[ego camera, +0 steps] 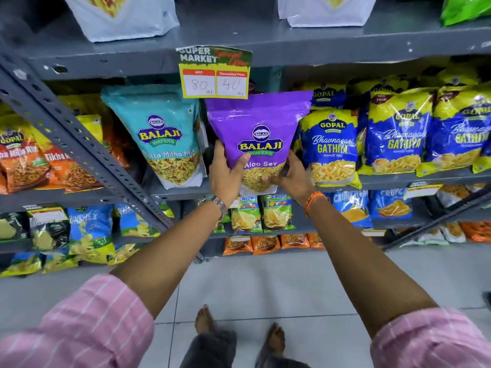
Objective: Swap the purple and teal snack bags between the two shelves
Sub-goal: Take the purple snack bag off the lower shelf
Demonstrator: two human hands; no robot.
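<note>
On the middle shelf (pixel 398 179), the teal snack bag (pixel 162 136) stands upright and leans a little to the left, just beside the purple snack bag (pixel 259 128) and free of both hands. The left hand (pixel 225 173) clamps the purple bag's lower left edge, thumb across the front and fingers behind. The right hand (pixel 291 173) cups its lower right corner, fingers curled under the base. The bag's bottom seems level with the shelf lip; I cannot tell whether it rests there or is already lifted.

Risks, as I judge them: the purple bag's top sits just under the hanging price tag (pixel 214 73), so a straight lift could snag and tear the tag loose. The teal bag leans with little beside it, so pulling its neighbour away could tip it off the edge. On the right, the blue and yellow Gopal bags (pixel 332 147) press close to the purple bag's side, and dragging outward could pull the nearest one along. Gripping so low on a tall, slick pouch could also let the top flop forward.

Counted: one teal bag, one purple bag, two hands, one price tag, at least three blue and yellow Gopal bags in the front row, and two white bags (pixel 122 14) partly in view on the shelf above
</note>
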